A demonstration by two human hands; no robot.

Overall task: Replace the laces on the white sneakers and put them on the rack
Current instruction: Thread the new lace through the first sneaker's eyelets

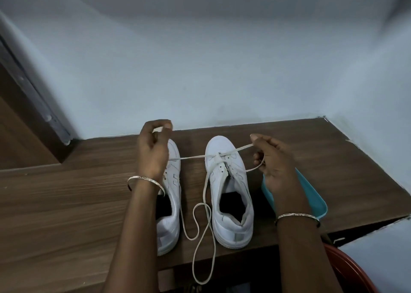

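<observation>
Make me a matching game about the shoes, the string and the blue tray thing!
Things:
1. right sneaker
2. left sneaker
3. teal tray
4. lace

Where or how:
A. partly hidden under the left hand and wrist
B. loose loops trailing between the shoes and over the table edge
C. under the right hand, at the table's right side
D. lace threaded through its front eyelets only

Pairs: 1-D, 2-A, 3-C, 4-B
</observation>
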